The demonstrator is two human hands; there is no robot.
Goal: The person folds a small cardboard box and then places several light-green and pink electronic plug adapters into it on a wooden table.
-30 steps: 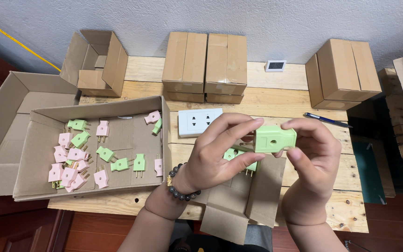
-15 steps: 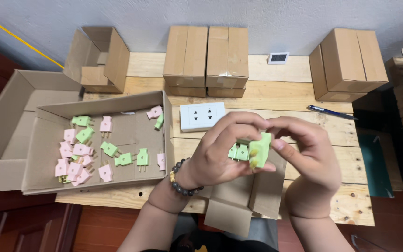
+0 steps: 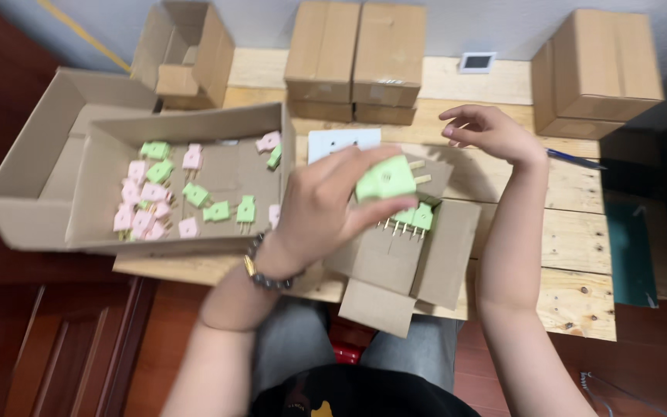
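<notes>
Two hands: both over the bench (image 3: pixel 580 232), well apart.
Left hand (image 3: pixel 322 208): fingers closed round a green plug (image 3: pixel 386 179), pinching it; prongs point right.
Plug position: held above the small box (image 3: pixel 395 266), just over the green plugs lying in it (image 3: pixel 414 218).
Right hand (image 3: pixel 488 131): empty, fingers loosely spread and slightly curled, hovering near the white plate (image 3: pixel 333 143).
Tray box (image 3: pixel 194 127): left of the left hand, holding loose pink and green plugs (image 3: pixel 187 193).
Closed cartons (image 3: pixel 357 54): along the back edge of the bench; one more (image 3: pixel 600 69) at right.
Pen (image 3: pixel 577 160): beside the right wrist.
</notes>
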